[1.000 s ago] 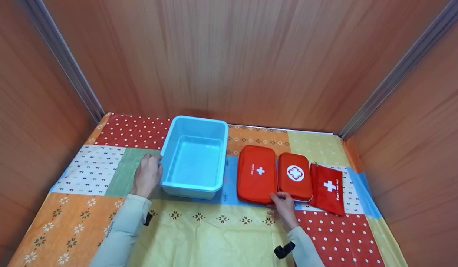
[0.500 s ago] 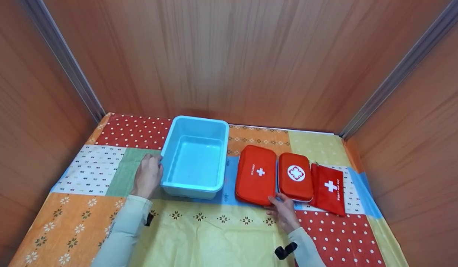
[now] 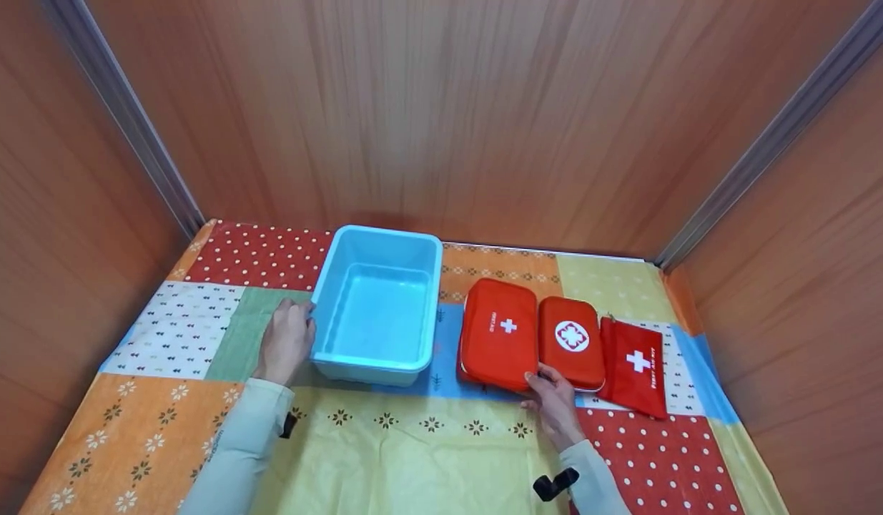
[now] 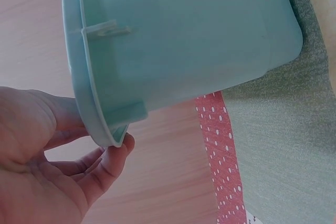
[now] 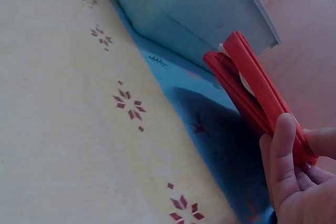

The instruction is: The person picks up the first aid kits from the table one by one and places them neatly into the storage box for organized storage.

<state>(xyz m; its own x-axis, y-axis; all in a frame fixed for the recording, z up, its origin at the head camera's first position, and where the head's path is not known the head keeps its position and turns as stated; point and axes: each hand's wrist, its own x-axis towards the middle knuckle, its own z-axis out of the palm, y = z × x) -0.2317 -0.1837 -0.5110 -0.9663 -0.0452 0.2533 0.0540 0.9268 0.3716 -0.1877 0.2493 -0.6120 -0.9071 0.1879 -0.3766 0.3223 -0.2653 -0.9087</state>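
My left hand (image 3: 287,345) holds the left rim of a light blue plastic bin (image 3: 436,300). In the left wrist view, the fingers (image 4: 107,174) curl under the rim corner of the bin (image 4: 194,40). My right hand (image 3: 555,402) pinches the near right corner of a red first aid case (image 3: 495,354) with a white cross. From the right wrist, the case (image 5: 254,80) shows edge-on, tilted and raised over its shadow on the blue patch, with a pale strip at its partly gaping edge. Thumb and fingers lie on opposite faces of it.
Right of the held case lies a smaller red hard case (image 3: 570,361) with a round white emblem. Beside that is a flat red first aid pouch (image 3: 635,390). A patchwork tablecloth (image 3: 412,458) covers the table, and wood-look panels (image 3: 441,121) enclose the back and sides.
My right hand has lifted the near end of the first aid case and moved slightly right with it. The left hand stays at the bin's rim.
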